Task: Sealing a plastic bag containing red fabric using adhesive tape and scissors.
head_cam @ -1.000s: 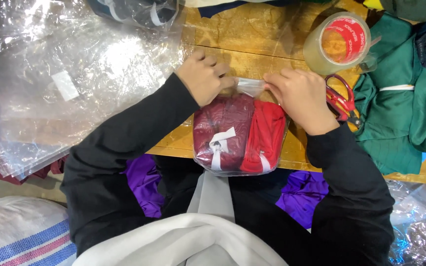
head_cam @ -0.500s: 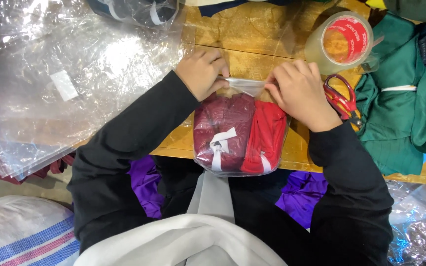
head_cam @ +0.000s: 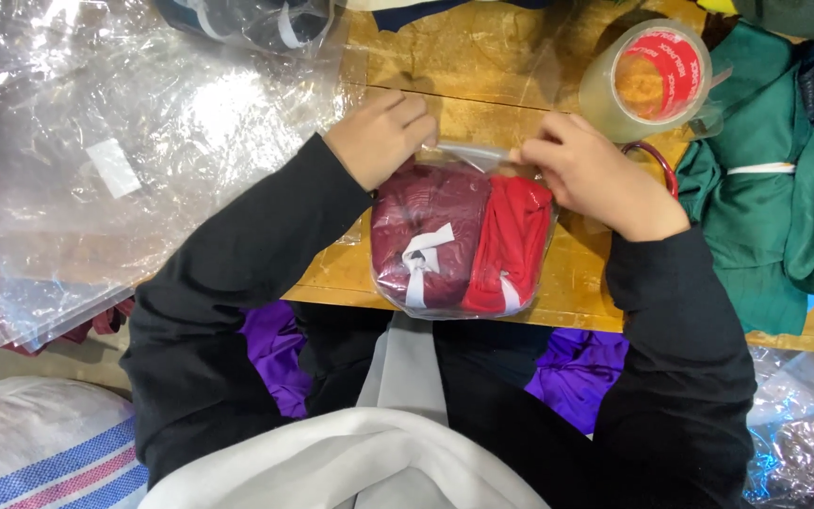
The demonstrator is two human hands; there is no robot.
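Wooden table (head_cam: 482,57), both hands (head_cam: 383,137) pinching bagged garment (head_cam: 459,240) (red)

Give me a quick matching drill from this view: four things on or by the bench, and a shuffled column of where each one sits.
Things:
1. roll of tape
2. clear bag of red garments
3. pile of empty plastic bags
4. green garments

Places:
A. far left of the bench
B. far right of the bench
C. between the left hand and right hand
D. beyond the right hand

Pairs: 1-D, 2-C, 3-A, 4-B
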